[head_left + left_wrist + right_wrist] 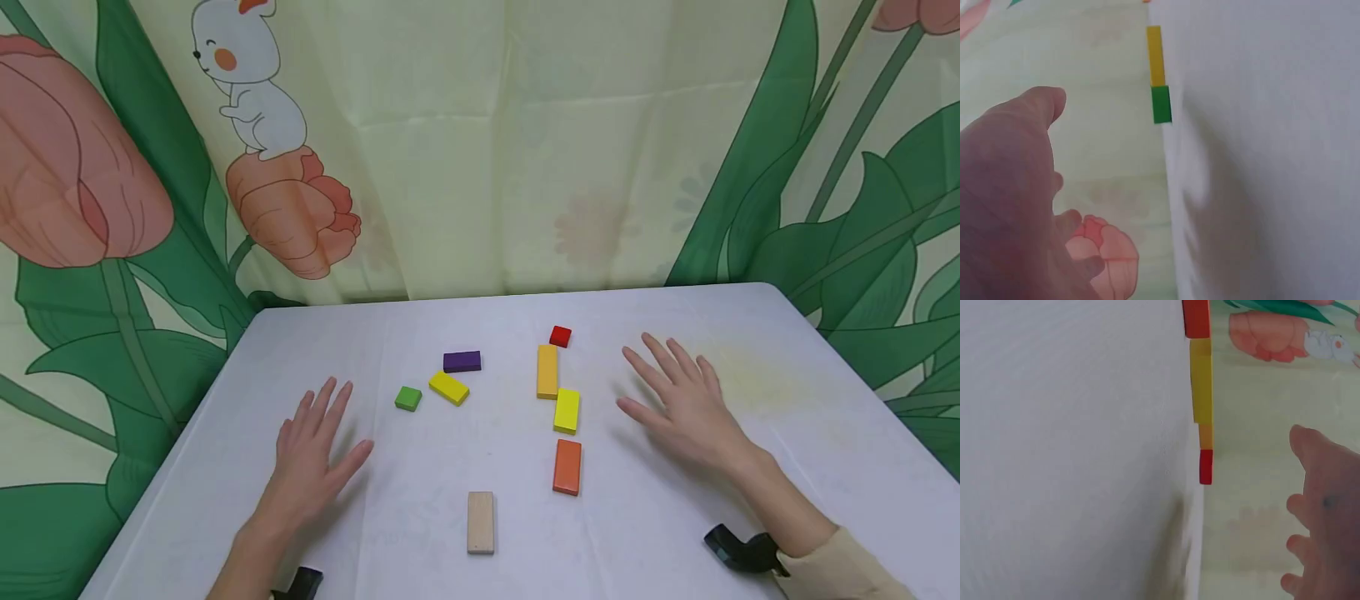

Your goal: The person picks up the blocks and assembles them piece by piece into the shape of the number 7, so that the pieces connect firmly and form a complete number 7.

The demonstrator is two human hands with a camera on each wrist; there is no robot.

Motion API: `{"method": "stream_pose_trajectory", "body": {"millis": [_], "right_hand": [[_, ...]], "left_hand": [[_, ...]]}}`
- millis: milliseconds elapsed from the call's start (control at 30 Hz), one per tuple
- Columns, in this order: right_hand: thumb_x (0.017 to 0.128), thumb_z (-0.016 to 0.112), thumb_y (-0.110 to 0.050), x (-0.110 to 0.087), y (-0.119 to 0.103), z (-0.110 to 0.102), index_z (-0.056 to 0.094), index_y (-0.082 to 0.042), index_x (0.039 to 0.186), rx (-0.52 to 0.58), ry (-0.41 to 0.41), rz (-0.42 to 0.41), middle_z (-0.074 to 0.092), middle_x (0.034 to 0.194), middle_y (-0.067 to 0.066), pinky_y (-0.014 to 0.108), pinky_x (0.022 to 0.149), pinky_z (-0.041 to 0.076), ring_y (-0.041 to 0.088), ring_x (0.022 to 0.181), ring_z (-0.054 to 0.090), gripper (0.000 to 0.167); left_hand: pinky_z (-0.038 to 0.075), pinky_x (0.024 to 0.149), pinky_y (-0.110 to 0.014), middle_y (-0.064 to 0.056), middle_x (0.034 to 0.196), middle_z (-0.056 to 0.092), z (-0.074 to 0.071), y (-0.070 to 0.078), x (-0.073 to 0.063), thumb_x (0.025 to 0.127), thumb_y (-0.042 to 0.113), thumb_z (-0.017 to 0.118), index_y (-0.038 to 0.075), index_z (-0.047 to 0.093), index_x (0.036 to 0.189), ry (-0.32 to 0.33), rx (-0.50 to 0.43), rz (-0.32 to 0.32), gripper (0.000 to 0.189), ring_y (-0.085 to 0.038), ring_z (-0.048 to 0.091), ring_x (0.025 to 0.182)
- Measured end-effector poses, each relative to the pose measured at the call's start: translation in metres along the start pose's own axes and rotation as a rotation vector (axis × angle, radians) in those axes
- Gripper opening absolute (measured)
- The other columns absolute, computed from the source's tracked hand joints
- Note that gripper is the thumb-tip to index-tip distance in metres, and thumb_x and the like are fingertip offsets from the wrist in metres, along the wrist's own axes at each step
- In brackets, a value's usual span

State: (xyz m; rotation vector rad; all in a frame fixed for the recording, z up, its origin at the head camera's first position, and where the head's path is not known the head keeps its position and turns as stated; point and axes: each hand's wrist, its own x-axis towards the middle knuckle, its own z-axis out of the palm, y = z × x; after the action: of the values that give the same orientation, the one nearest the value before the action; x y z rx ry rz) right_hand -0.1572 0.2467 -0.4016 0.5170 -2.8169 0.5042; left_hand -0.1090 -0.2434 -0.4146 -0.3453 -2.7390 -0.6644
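My left hand [309, 458] hovers over the left of the table, fingers spread and holding nothing. Nearest to it is a small green block [408, 398], with a yellow block [449, 388] and a purple block [462, 362] just beyond. My right hand [682, 408], also spread and bare, is held above the table's right side. To its left runs a loose line of blocks: a red cube [560, 336], a yellow-orange block [547, 372], a bright yellow block [567, 412] and an orange block [567, 467]. A plain wooden block [481, 522] lies between the hands, close to me.
A white cloth covers the table [420, 467], whose far edge meets a hanging curtain [450, 167] printed with tulips, leaves and a rabbit. Black wrist straps [742, 550] show near both wrists. A faint yellowish stain [765, 383] marks the cloth at the right.
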Motion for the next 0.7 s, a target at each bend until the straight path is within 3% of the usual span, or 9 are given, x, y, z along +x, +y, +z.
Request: {"method": "stream_pose_trajectory", "body": {"millis": [167, 400, 600, 700], "right_hand": [[0.095, 0.066, -0.043, 0.003, -0.004, 0.005, 0.037, -0.015, 0.158, 0.028, 0.011, -0.026, 0.022, 0.164, 0.016, 0.074, 0.109, 0.01, 0.047, 0.146, 0.015, 0.074], [0.091, 0.072, -0.037, 0.006, -0.012, 0.015, 0.042, -0.017, 0.156, 0.085, 0.024, -0.097, 0.029, 0.162, 0.013, 0.07, 0.108, 0.018, 0.045, 0.145, 0.023, 0.074], [0.088, 0.077, -0.032, 0.009, -0.019, 0.023, 0.051, -0.016, 0.15, 0.137, 0.037, -0.207, 0.037, 0.157, 0.01, 0.066, 0.107, 0.026, 0.037, 0.142, 0.031, 0.069], [0.087, 0.079, -0.03, 0.009, -0.023, 0.026, 0.056, -0.016, 0.147, 0.182, 0.02, -0.262, 0.041, 0.155, 0.009, 0.064, 0.108, 0.027, 0.035, 0.141, 0.034, 0.066]], "left_hand": [[0.019, 0.103, -0.077, -0.017, 0.161, 0.026, 0.008, 0.001, 0.002, 0.091, 0.028, 0.073, 0.015, 0.029, 0.16, 0.041, -0.061, 0.057, 0.083, -0.048, 0.022, 0.143], [0.028, 0.105, -0.066, -0.014, 0.157, 0.034, 0.02, 0.004, 0.005, 0.083, 0.018, 0.078, 0.013, 0.034, 0.158, 0.1, -0.131, 0.203, 0.087, -0.039, 0.033, 0.14], [0.033, 0.105, -0.066, -0.01, 0.159, 0.035, 0.028, 0.018, 0.005, 0.081, 0.022, 0.082, 0.016, 0.04, 0.156, 0.024, -0.161, 0.242, 0.087, -0.031, 0.033, 0.142], [0.035, 0.104, -0.065, -0.011, 0.158, 0.037, 0.032, 0.024, 0.004, 0.08, 0.025, 0.084, 0.016, 0.043, 0.154, -0.014, -0.193, 0.294, 0.085, -0.03, 0.035, 0.142]]}}
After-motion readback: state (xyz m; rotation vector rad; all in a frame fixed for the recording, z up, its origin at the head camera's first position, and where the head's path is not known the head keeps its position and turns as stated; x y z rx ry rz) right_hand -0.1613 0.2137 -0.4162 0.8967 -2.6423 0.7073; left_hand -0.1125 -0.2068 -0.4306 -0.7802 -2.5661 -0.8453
